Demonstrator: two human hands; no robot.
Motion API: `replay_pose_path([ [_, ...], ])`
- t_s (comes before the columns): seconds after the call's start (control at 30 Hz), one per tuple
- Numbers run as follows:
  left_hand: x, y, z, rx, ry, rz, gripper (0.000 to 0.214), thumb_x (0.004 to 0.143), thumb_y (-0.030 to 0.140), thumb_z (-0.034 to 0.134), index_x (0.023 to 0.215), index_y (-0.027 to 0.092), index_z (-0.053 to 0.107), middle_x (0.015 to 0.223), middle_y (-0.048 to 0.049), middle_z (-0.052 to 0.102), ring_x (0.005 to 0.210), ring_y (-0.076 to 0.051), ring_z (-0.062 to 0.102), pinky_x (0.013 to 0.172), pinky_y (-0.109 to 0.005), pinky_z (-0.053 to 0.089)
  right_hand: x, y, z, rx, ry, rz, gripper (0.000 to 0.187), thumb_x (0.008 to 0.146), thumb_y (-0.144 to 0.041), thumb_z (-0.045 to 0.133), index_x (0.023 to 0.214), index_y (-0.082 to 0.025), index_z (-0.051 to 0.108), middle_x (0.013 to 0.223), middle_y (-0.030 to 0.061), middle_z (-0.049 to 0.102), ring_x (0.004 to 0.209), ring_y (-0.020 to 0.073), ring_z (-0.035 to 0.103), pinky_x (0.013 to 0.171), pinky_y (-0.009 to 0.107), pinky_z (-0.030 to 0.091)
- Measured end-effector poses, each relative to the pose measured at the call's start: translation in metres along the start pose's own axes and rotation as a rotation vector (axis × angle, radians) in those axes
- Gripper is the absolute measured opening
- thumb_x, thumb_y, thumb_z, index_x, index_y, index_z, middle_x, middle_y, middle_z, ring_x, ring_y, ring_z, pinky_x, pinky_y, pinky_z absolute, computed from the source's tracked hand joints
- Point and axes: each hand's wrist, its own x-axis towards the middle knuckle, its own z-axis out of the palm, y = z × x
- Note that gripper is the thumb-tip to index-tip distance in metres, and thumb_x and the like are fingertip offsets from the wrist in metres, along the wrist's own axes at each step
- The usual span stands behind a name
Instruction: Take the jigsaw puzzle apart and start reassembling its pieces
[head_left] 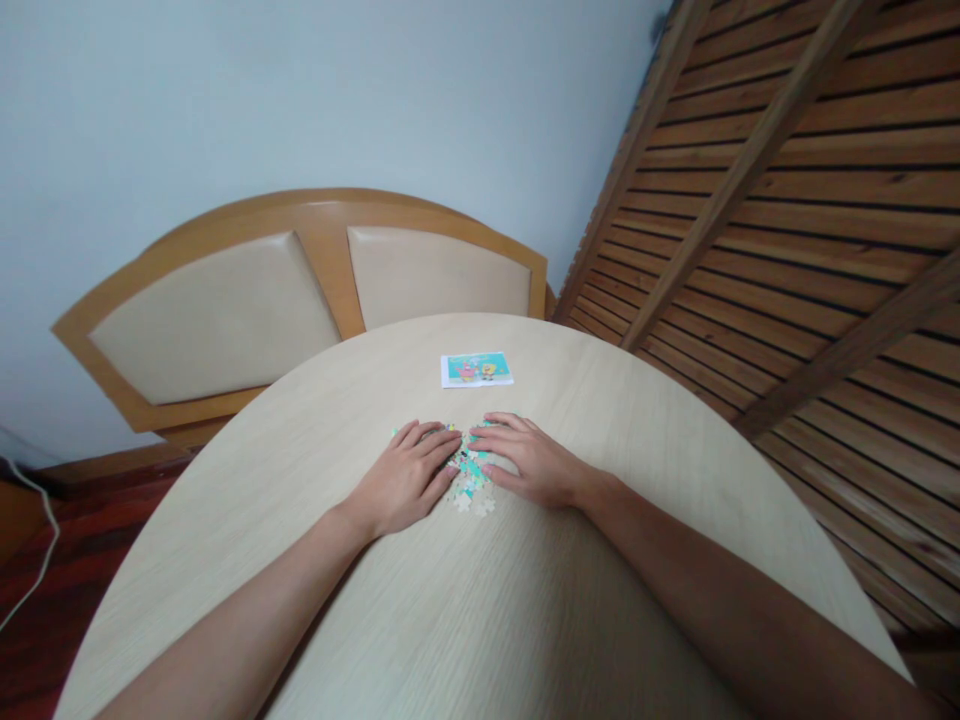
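A loose heap of small jigsaw puzzle pieces (470, 474), turquoise, white and a few other colours, lies in the middle of the table. My left hand (409, 472) rests palm down on the heap's left side, its fingers stretched over some pieces. From the right, my right hand (529, 459) lies flat with fingers extended, touching the heap's other side. Pieces show in the gap between the two hands; those beneath the fingers are hidden. Beyond the hands is a picture card (477, 370) with a pink and a yellow cartoon figure on turquoise.
The round, pale wooden table (480, 620) has a curved far edge. Behind it stands a wooden headboard (322, 250) with cream panels against a light blue wall. A slatted wooden screen (795, 240) slopes along the right. At the far left a white cable (51, 520) hangs above a dark red floor.
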Motion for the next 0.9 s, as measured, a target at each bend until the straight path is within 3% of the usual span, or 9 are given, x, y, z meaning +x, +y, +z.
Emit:
replay_pose_path([
  [0.3, -0.0002, -0.0015, 0.0025, -0.028, 0.03, 0.007, 0.037, 0.104, 0.035, 0.045, 0.134, 0.021, 0.06, 0.14, -0.009, 0.059, 0.132, -0.029, 0.047, 0.112, -0.052, 0.038, -0.0005, 0.004, 0.0034, 0.003, 0.001, 0.071, 0.042, 0.099, -0.042, 0.052, 0.134, -0.022, 0.062, 0.146, 0.0094, 0.056, 0.141, 0.0309, 0.039, 0.115, 0.054, 0.035],
  [0.5, -0.0008, -0.0031, 0.0053, -0.08, 0.065, -0.004, 0.036, 0.104, 0.035, 0.045, 0.133, 0.019, 0.059, 0.136, -0.0118, 0.06, 0.128, -0.027, 0.05, 0.111, -0.05, 0.041, -0.0005, 0.0026, 0.0012, 0.019, 0.017, -0.002, 0.036, 0.099, -0.038, 0.053, 0.13, -0.023, 0.063, 0.137, 0.0074, 0.062, 0.139, 0.0297, 0.04, 0.114, 0.052, 0.036],
  [0.73, -0.0017, -0.0027, 0.0048, -0.079, 0.068, -0.009, 0.031, 0.104, 0.035, 0.045, 0.124, 0.017, 0.06, 0.138, -0.0119, 0.059, 0.131, -0.027, 0.048, 0.111, -0.05, 0.041, -0.0006, 0.005, 0.0024, 0.016, 0.038, -0.085, 0.023, 0.098, -0.037, 0.057, 0.108, -0.022, 0.071, 0.129, 0.0059, 0.066, 0.137, 0.0297, 0.043, 0.115, 0.052, 0.035],
  [0.9, -0.0021, -0.004, 0.0062, -0.046, 0.058, -0.012, 0.037, 0.105, 0.036, 0.044, 0.132, 0.016, 0.059, 0.14, -0.0114, 0.059, 0.131, -0.028, 0.049, 0.112, -0.05, 0.041, -0.0002, 0.0063, 0.0044, 0.006, 0.071, -0.123, 0.024, 0.097, -0.035, 0.057, 0.111, -0.022, 0.072, 0.127, 0.0059, 0.069, 0.13, 0.0284, 0.05, 0.114, 0.051, 0.037],
])
